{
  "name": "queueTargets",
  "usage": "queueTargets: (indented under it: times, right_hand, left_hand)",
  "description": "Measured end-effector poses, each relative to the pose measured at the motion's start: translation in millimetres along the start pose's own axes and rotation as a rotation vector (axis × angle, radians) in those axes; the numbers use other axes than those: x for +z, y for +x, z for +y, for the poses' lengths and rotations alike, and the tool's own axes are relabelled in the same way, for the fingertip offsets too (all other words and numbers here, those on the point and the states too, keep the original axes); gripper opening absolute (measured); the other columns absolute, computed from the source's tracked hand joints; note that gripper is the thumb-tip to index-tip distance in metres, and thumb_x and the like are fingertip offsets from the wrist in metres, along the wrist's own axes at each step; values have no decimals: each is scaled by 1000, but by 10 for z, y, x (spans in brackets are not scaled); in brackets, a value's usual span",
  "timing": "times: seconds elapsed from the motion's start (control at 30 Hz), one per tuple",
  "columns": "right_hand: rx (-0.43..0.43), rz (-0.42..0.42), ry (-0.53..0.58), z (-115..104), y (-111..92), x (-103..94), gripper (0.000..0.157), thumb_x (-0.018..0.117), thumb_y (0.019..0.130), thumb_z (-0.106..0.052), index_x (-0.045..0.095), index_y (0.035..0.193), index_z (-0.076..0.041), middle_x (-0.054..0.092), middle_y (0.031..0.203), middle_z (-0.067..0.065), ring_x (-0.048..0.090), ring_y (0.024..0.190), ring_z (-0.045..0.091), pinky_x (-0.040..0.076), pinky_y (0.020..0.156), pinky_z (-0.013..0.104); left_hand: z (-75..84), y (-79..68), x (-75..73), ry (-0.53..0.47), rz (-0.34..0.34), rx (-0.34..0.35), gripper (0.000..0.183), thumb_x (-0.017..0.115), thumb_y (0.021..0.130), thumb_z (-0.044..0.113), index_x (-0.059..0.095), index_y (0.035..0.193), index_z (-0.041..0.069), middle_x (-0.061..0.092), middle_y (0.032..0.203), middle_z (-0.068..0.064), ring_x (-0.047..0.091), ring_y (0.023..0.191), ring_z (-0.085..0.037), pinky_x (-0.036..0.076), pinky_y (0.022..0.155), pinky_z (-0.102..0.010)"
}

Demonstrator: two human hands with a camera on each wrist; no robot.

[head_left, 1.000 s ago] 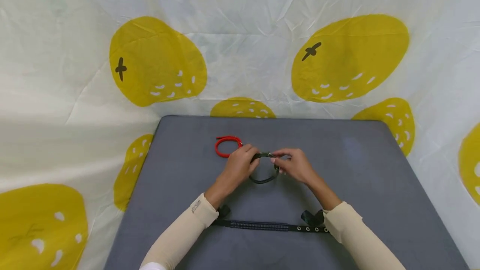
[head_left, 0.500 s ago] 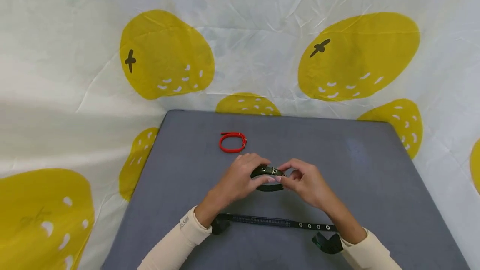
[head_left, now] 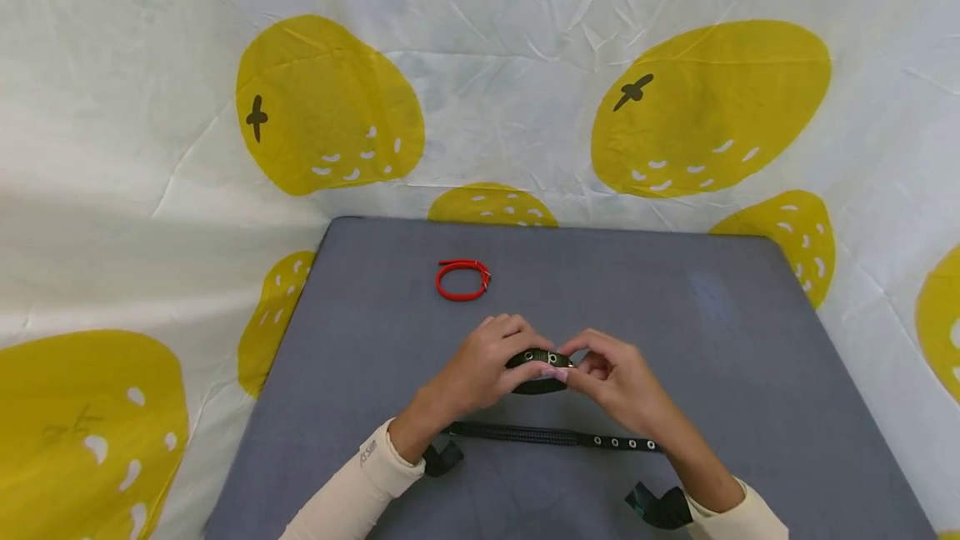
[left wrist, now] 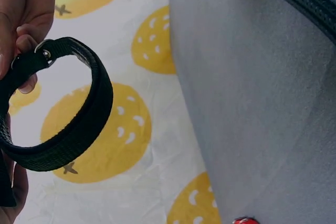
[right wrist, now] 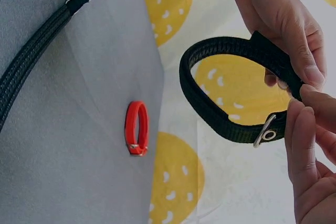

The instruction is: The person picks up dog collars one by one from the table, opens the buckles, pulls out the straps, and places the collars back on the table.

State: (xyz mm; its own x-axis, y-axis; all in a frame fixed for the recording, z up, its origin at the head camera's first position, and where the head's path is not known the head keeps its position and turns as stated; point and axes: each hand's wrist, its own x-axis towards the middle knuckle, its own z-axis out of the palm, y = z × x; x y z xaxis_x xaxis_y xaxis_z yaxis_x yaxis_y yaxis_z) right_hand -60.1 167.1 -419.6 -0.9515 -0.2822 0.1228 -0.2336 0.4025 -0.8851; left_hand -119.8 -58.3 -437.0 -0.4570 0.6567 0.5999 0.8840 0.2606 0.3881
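Note:
A dark green buckled collar (head_left: 538, 387) is bent into a loop between both hands, raised off the table in the head view. My left hand (head_left: 483, 369) grips its left side, fingers over the top and thumb below. The right hand (head_left: 618, 373) pinches the strap's right end between thumb and fingers, close to the left thumb. In the right wrist view the metal buckle (right wrist: 265, 131) and an eyelet show on the collar's band. Fingers hide part of the strap end. A black collar (head_left: 525, 434) lies stretched out on the table nearer the person, below the hands.
A red collar (head_left: 462, 281) lies coiled on the grey table (head_left: 637, 290) beyond the hands. Dark curved pieces (head_left: 660, 507) sit beside the wrists. A white cloth (head_left: 510, 115) with yellow fruit prints hangs behind and beside the table.
Both hands have come nearer the person with the green collar, which has turned so its eyelets face the head camera. The red collar, partly covered before, now shows whole.

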Motion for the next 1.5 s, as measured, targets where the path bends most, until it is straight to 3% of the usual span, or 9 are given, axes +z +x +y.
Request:
queueTargets:
  times: [0.23,0.5,0.73,0.87,1.03,1.17,1.3,1.5]
  right_hand:
    - [0,-5,54,-21,-54,32,18,72,92,-5,65,107,-12,63,81,4,60,60,9,51,53,26]
    - [-47,-31,198,1,-112,58,17,66,94,2,60,110,-4,65,77,6,61,58,10,52,53,29]
    - [-161,-46,327,46,-143,96,20,57,95,13,55,114,5,63,106,6,66,72,11,56,62,28]
    - [-176,7,222,66,-166,133,23,62,92,12,58,111,-2,57,114,2,61,77,10,55,63,26]
    - [-194,63,28,62,-216,139,29,73,87,6,64,107,-14,54,91,-1,45,64,9,44,54,23]
    - [-166,1,89,49,-241,101,25,64,93,7,67,112,-9,51,69,-1,39,50,9,39,47,23]
    - [-73,-58,204,25,-224,70,16,54,100,3,68,105,-4,51,59,5,37,43,11,37,40,25]
    - [80,-139,320,-31,-203,53,12,58,101,-5,60,89,-1,54,55,13,47,40,16,44,38,32]
  left_hand:
    - [38,-42,-1,-39,-52,-30,20,70,96,28,66,111,15,68,99,5,60,86,-6,49,82,-20]
    - [65,-124,-18,-165,-62,-91,21,69,97,25,65,113,12,68,101,2,58,79,-3,45,72,-10]
    - [73,-167,-31,-308,-102,-173,23,68,97,21,62,117,11,67,99,1,53,73,-1,45,67,-12]
    - [98,-178,-49,-352,-134,-199,22,67,98,19,62,117,10,66,100,1,51,72,0,44,65,-12]
    - [145,-168,-83,-371,-187,-183,21,65,99,21,62,116,10,66,102,0,52,76,-2,44,67,-13]
    - [162,-155,-79,-364,-214,-171,22,66,99,22,62,117,9,67,104,0,56,81,-2,46,72,-11]
    - [170,-158,-61,-385,-211,-166,23,69,97,19,63,116,10,67,104,0,58,84,-2,48,75,-12]
    - [197,-144,-43,-447,-223,-143,23,69,97,19,63,117,11,68,106,1,58,86,-1,48,77,-11]
